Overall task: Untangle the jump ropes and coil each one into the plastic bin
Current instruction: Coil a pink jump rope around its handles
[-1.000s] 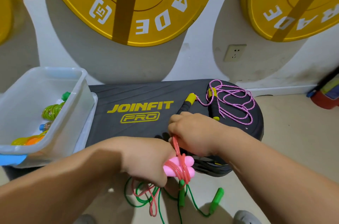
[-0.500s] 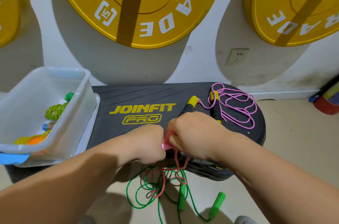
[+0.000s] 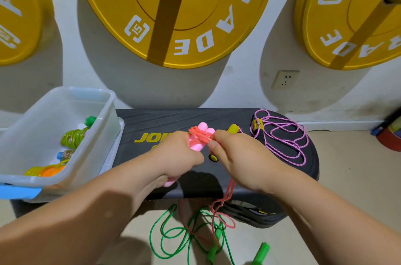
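Step board: bundle just lifted over it; left hand grips pink handles, right hand pinches red rope (probably mid-coil).

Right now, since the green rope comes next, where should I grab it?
Probably by the free handle lying on the floor at lower right, coming from above: it is rigid and clear of the loops. The other handle sits inside the tangle with the red cord.

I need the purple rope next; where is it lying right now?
In the head view, the purple rope lies loosely on the right end of the black step platform, just right of the right hand.
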